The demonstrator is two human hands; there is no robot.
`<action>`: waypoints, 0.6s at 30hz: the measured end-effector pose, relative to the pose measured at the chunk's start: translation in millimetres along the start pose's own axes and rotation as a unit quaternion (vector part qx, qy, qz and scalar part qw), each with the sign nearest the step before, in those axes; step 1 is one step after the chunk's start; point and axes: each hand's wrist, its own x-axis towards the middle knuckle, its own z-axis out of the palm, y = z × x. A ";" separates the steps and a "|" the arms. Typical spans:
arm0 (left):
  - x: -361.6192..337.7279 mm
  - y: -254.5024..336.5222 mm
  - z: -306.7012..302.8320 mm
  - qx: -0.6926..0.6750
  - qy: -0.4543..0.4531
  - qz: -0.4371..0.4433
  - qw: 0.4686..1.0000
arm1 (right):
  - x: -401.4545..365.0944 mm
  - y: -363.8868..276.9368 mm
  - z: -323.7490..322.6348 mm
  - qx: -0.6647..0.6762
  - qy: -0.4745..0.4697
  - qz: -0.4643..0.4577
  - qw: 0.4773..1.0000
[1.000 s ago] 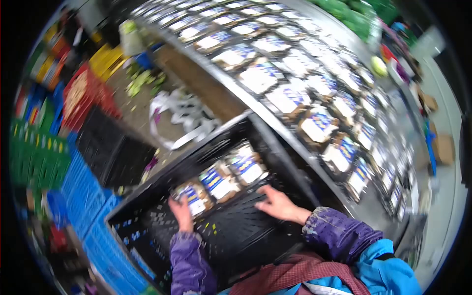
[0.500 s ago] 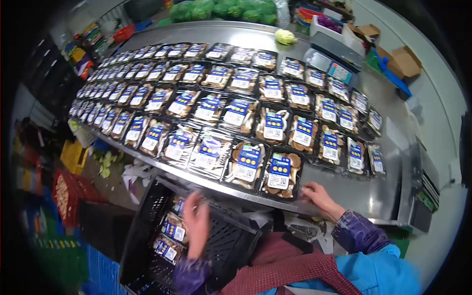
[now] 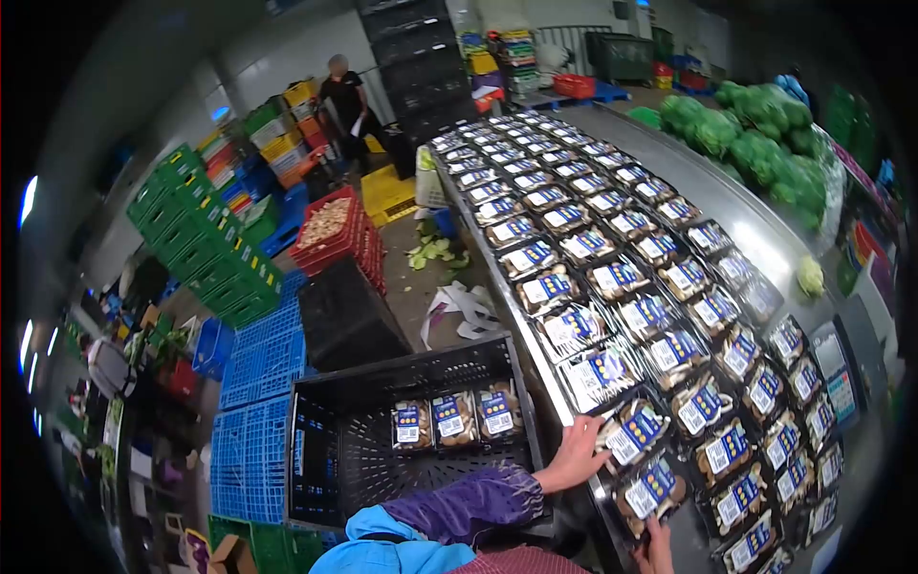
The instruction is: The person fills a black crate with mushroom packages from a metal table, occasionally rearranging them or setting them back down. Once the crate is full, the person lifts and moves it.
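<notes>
Rows of wrapped trays of mushrooms with blue-and-white labels cover the steel table (image 3: 765, 258). My left hand (image 3: 577, 457) reaches over the near table edge, its fingers at the left side of one mushroom pack (image 3: 633, 431). Below it, my right hand (image 3: 657, 550) has its fingertips at the lower edge of another pack (image 3: 651, 490). Whether either hand grips its pack is hard to tell. To the left of the table is a black crate (image 3: 373, 481) with three packs (image 3: 453, 418) side by side against its far wall.
A dark box (image 3: 349, 316) stands behind the crate, with a red crate of pale pieces (image 3: 330, 218) beyond. Blue crates (image 3: 251, 421) and stacked green crates (image 3: 196, 239) are at left. Another person (image 3: 344, 100) stands far back. Netted green produce (image 3: 765, 143) lies at the table's far side.
The view has swung left. My left hand has moved from above the black crate to a pack at the table edge. My right hand is still beside the nearest pack.
</notes>
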 end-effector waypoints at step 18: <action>26.7 -21.7 7.7 -0.396 -0.418 -0.198 0.794 | -63.4 -30.2 -44.3 0.026 0.031 0.117 0.992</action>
